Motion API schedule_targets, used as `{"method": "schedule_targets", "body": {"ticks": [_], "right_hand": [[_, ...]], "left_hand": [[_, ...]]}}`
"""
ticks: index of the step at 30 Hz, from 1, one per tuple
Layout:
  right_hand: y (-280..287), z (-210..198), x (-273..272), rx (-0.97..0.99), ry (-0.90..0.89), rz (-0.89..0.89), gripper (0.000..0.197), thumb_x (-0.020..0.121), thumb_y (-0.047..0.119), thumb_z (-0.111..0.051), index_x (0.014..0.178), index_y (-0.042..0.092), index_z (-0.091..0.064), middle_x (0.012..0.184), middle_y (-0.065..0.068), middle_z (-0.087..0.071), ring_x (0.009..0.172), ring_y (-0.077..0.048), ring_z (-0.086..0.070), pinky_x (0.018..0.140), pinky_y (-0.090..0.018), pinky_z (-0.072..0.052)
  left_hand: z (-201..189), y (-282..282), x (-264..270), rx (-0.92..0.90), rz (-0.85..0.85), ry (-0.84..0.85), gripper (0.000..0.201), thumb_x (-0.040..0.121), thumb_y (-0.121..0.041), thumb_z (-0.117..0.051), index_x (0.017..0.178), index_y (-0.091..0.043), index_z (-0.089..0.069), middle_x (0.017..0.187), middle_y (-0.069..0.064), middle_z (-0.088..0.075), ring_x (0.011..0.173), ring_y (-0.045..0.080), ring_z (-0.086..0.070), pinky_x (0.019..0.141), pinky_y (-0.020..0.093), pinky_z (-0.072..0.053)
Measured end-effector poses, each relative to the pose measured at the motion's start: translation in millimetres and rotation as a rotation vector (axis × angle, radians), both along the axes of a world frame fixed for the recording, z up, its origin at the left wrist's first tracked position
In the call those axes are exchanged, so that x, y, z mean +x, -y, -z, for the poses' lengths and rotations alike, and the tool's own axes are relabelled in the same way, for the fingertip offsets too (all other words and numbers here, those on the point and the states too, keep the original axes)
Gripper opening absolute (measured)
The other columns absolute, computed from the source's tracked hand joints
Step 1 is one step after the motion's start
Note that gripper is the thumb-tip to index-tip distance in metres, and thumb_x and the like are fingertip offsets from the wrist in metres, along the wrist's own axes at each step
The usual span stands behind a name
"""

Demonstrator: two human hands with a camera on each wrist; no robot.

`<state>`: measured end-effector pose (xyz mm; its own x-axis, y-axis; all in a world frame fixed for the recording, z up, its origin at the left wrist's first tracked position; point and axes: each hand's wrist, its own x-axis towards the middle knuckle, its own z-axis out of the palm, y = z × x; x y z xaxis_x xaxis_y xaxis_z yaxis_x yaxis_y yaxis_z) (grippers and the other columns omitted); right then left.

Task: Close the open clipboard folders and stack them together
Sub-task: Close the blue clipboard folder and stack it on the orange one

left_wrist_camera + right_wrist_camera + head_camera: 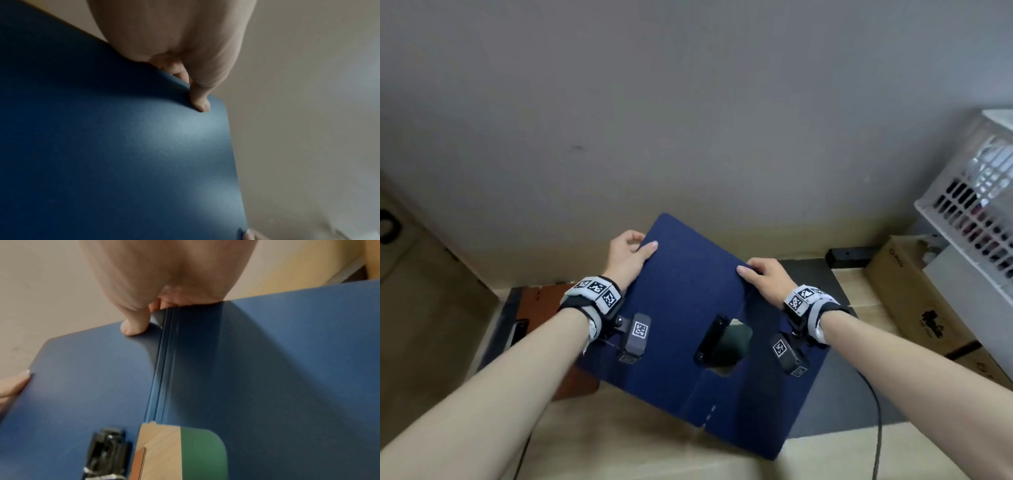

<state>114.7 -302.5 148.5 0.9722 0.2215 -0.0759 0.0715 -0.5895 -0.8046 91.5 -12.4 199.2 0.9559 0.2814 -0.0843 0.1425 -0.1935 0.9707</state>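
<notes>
A dark blue clipboard folder [681,308] lies open and lifted off the desk, tilted, with its black clip [711,339] near the spine and a cut-out beside it. My left hand [631,251] grips its far left corner, thumb on top [200,100]. My right hand [763,274] pinches the far edge at the spine [164,369], thumb [133,327] on top. A brown folder [541,298] lies under it at the left. A green folder [203,454] shows through the cut-out. A black folder [835,387] lies at the right.
A wall rises just behind the desk. A cardboard box [914,294] and a white lattice basket [972,212] stand at the right. A black cable [876,428] runs along the desk's right side. More cardboard is at the left [421,291].
</notes>
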Motion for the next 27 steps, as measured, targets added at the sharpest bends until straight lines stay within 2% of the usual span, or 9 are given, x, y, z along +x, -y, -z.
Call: {"method": "schedule_targets", "body": {"ticks": [5,10,12,14,16,18,21,23,27], "right_hand": [[-1,-17,5,0.056,0.102,0.035,0.032,0.094,0.029,-0.056,0.064,0.021,-0.048,0.063,0.009,-0.048,0.059,-0.008,-0.042,0.060,-0.028,-0.035],[20,-26,6,0.131,0.179,0.168,0.029,0.094,0.028,-0.055,0.068,0.015,-0.052,0.064,0.006,-0.050,0.062,-0.011,-0.044,0.063,-0.030,-0.037],[33,-26,5,0.161,0.198,0.225,0.031,0.095,0.026,-0.054,0.067,0.014,-0.050,0.063,0.006,-0.048,0.061,-0.011,-0.042,0.062,-0.030,-0.036],[47,-25,2,0.177,0.212,0.279,0.032,0.095,0.024,-0.053,0.067,0.008,-0.048,0.062,0.004,-0.046,0.061,-0.012,-0.039,0.062,-0.031,-0.034],[59,-23,-2,0.190,0.227,0.324,0.033,0.095,0.023,-0.053,0.067,0.007,-0.048,0.062,0.003,-0.045,0.061,-0.013,-0.038,0.061,-0.031,-0.033],[68,-21,-5,0.209,0.233,0.377,0.033,0.096,0.020,-0.053,0.064,0.012,-0.046,0.061,0.005,-0.044,0.060,-0.012,-0.037,0.059,-0.028,-0.032],[79,-17,-7,0.268,0.232,0.468,0.036,0.096,0.017,-0.053,0.062,0.012,-0.043,0.060,0.003,-0.040,0.059,-0.013,-0.033,0.058,-0.028,-0.030],[82,-13,-8,0.310,0.222,0.537,0.036,0.096,0.018,-0.052,0.062,0.011,-0.042,0.061,0.001,-0.039,0.060,-0.014,-0.032,0.059,-0.030,-0.029],[79,-7,-10,0.417,0.196,0.663,0.038,0.097,0.021,-0.050,0.062,0.010,-0.039,0.063,-0.003,-0.034,0.062,-0.016,-0.027,0.059,-0.031,-0.025]], "left_hand": [[-18,2,5,0.130,0.013,0.067,0.017,0.088,-0.028,-0.066,0.097,-0.016,-0.058,0.081,-0.006,-0.069,0.069,0.014,-0.067,0.066,0.032,-0.055],[-5,-6,6,0.232,-0.054,0.024,0.032,0.075,-0.053,-0.070,0.078,-0.022,-0.065,0.082,-0.005,-0.073,0.076,0.018,-0.071,0.072,0.039,-0.059],[2,-10,2,0.286,-0.082,-0.037,0.048,0.069,-0.065,-0.067,0.066,-0.017,-0.062,0.070,-0.006,-0.069,0.068,0.020,-0.065,0.065,0.034,-0.053],[8,-14,-5,0.285,-0.084,-0.115,0.061,0.066,-0.073,-0.063,0.058,-0.013,-0.056,0.060,0.003,-0.061,0.063,0.025,-0.058,0.060,0.032,-0.041],[13,-15,-10,0.206,-0.092,-0.164,0.064,0.068,-0.073,-0.063,0.066,-0.009,-0.063,0.071,0.008,-0.067,0.072,0.027,-0.062,0.063,0.033,-0.041],[18,-13,-14,0.089,-0.124,-0.183,0.063,0.074,-0.067,-0.065,0.088,-0.006,-0.066,0.090,0.007,-0.070,0.082,0.026,-0.064,0.069,0.036,-0.048],[21,-3,-25,-0.133,-0.136,-0.268,0.072,0.075,-0.065,-0.066,0.118,-0.009,-0.056,0.110,0.005,-0.065,0.099,0.028,-0.065,0.084,0.044,-0.056],[24,9,-33,-0.191,-0.050,-0.339,0.075,0.071,-0.072,-0.064,0.116,-0.012,-0.056,0.110,0.001,-0.066,0.101,0.027,-0.067,0.085,0.045,-0.057],[24,47,-49,-0.184,0.191,-0.339,0.055,0.081,-0.062,-0.062,0.112,-0.017,-0.064,0.107,-0.006,-0.071,0.097,0.014,-0.068,0.075,0.027,-0.052]]}}
